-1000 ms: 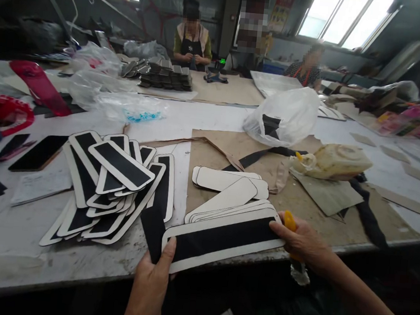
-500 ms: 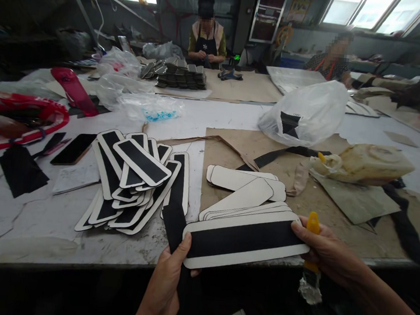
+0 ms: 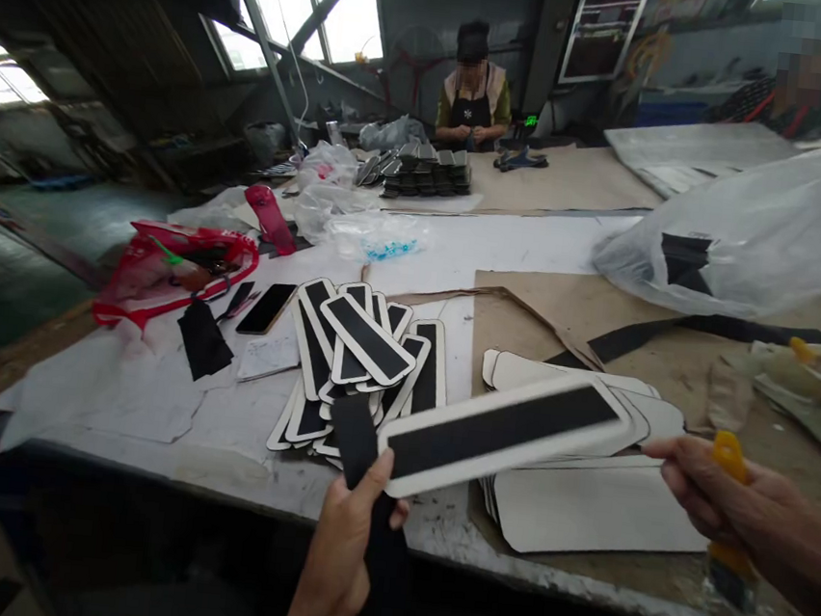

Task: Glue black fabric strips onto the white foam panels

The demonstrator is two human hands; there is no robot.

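Two bare hands show low in the frame. At lower centre the left hand (image 3: 342,544) pinches one end of a white-bordered black panel (image 3: 507,429), together with a dark strip (image 3: 355,433); at lower right the right hand (image 3: 747,500) grips a yellow-handled brush (image 3: 730,457), fingertips near the panel's far end. The panel slants across the centre, above pale blank pieces (image 3: 594,510). Left of it lie piled bordered pieces (image 3: 368,338), then a phone (image 3: 266,309). A plastic bag (image 3: 767,226) fills the upper right; a co-worker (image 3: 473,111) sits at top centre.
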